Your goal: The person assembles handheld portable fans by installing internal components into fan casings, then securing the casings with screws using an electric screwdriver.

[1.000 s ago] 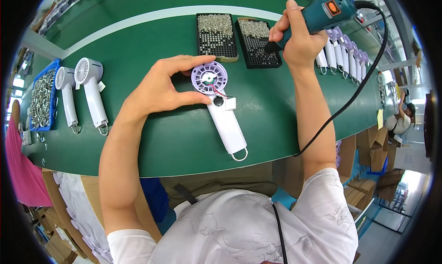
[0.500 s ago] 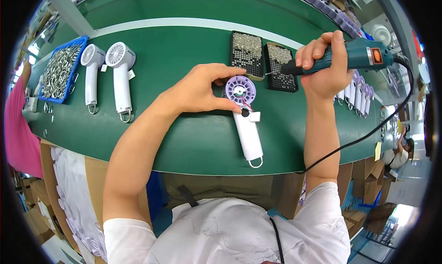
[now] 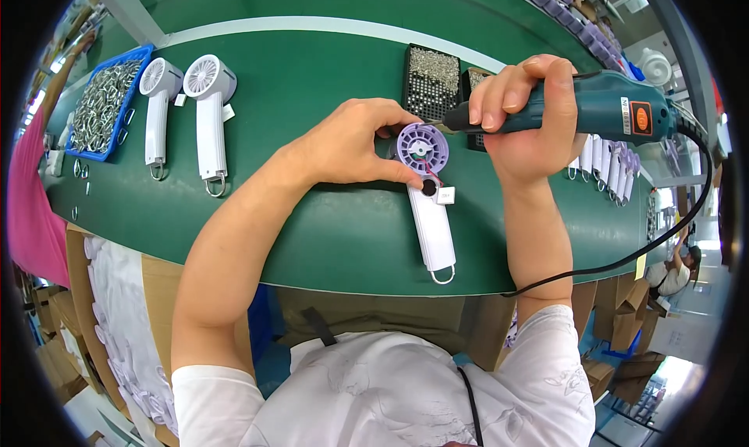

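Observation:
A handheld fan [image 3: 431, 227] with a white handle lies on the green bench in front of me. Its round purple head [image 3: 422, 149] is uncovered, with coloured wires showing. My left hand [image 3: 363, 139] grips the fan around its head, thumb near the black round button and fingers at the far rim. In my right hand [image 3: 530, 115] is a teal electric screwdriver [image 3: 605, 108], held sideways. Its tip reaches the far rim of the purple head; whether it touches a screw I cannot make out.
Two black screw trays [image 3: 431, 80] hold small screws beyond the fan. Two finished-looking white fans [image 3: 209, 119] and a blue basket [image 3: 127, 123] of metal clips lie left. More fans [image 3: 605, 166] line up right, near the screwdriver's black cord [image 3: 624, 266]. A person in a pink sleeve [image 3: 37, 197] is at far left.
My right hand has brought the screwdriver left, from the screw tray to the fan head's far rim. The view has shifted slightly; my left hand keeps its grip.

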The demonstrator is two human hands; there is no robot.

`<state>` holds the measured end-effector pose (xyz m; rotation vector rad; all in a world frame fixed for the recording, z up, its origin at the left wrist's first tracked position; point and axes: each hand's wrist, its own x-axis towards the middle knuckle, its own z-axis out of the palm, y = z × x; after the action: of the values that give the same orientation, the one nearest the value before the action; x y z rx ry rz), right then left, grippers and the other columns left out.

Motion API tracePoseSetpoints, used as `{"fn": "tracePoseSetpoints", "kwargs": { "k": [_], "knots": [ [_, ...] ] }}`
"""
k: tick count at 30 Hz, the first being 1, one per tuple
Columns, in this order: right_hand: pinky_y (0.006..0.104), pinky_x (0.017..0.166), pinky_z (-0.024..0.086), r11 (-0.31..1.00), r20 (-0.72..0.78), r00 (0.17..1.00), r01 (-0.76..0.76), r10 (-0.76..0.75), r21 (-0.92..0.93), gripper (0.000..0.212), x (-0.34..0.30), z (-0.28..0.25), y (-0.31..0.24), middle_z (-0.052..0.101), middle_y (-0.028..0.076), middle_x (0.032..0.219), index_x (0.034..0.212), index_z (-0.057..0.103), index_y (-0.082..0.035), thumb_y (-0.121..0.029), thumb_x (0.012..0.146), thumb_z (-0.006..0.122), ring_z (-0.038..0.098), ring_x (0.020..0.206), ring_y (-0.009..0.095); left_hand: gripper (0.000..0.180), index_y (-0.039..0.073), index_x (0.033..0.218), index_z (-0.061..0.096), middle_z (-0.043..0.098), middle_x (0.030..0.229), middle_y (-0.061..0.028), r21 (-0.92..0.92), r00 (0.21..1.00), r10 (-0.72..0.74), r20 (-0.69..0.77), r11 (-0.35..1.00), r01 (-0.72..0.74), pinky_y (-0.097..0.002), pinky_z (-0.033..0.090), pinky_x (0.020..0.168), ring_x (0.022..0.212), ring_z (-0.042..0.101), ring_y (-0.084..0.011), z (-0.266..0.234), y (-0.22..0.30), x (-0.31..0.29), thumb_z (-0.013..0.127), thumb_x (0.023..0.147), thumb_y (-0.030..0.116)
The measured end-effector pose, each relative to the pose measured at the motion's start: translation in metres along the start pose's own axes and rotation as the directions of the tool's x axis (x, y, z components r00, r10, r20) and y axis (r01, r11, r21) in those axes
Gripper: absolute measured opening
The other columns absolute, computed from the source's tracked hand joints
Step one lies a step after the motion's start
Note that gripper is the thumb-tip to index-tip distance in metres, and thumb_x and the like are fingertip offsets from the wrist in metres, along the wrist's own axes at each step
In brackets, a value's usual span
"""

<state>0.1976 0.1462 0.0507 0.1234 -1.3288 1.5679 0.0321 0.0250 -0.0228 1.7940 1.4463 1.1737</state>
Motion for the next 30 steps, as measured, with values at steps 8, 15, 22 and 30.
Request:
{"fn": "tracePoseSetpoints", "kwargs": {
  "k": [8, 15, 22, 30],
  "knots": [
    [0.038, 0.043, 0.051, 0.999, -0.005, 0.999, -0.032, 0.031, -0.026, 0.015, -0.005, 0.004, 0.008, 0.058, 0.009, 0.064, 0.1, 0.061, 0.004, -0.011, 0.1, 0.057, 0.054, 0.044, 0.019, 0.066, 0.002, 0.119, 0.071, 0.073, 0.106, -0.0099, 0.008, 1.0, -0.003, 0.011, 1.0, 0.003, -0.0351, 0.054, 0.085, 0.094, 0.067, -0.0231, -0.001, -0.001, -0.001, 0.097, 0.066, 0.031],
    [0.0388, 0.043, 0.048, 1.0, 0.03, 1.0, -0.002, 0.002, 0.011, 0.019, 0.001, 0.004, -0.002, 0.055, 0.008, 0.065, 0.1, 0.063, 0.0, -0.016, 0.103, 0.052, 0.051, 0.043, 0.019, 0.069, 0.002, 0.121, 0.069, 0.072, 0.104, -0.0103, -0.006, 1.0, 0.007, -0.005, 1.0, -0.007, -0.0354, 0.053, 0.083, 0.093, 0.067, -0.0232, 0.0, -0.003, -0.004, 0.097, 0.066, 0.031],
    [0.0326, 0.047, 0.041, 0.994, 0.079, 0.994, -0.079, 0.073, 0.073, 0.039, 0.011, -0.001, -0.006, 0.049, 0.001, 0.068, 0.103, 0.067, -0.008, -0.035, 0.109, 0.04, 0.043, 0.046, 0.013, 0.072, -0.001, 0.122, 0.066, 0.071, 0.108, -0.0116, -0.03, 0.998, 0.041, -0.039, 0.999, -0.043, -0.0357, 0.054, 0.085, 0.096, 0.067, -0.0232, 0.002, 0.004, -0.003, 0.098, 0.065, 0.03],
    [0.038, 0.046, 0.046, 0.985, 0.061, 0.994, -0.098, 0.09, 0.145, 0.033, 0.01, 0.0, -0.006, 0.052, 0.004, 0.064, 0.103, 0.064, -0.003, -0.031, 0.106, 0.046, 0.048, 0.043, 0.018, 0.022, -0.001, 0.097, 0.074, 0.073, 0.111, -0.012, -0.066, 0.949, 0.196, -0.246, 0.974, -0.219, -0.0329, 0.054, 0.087, 0.097, 0.069, -0.0207, 0.008, 0.0, -0.001, 0.085, 0.08, 0.008]
  ]
}}
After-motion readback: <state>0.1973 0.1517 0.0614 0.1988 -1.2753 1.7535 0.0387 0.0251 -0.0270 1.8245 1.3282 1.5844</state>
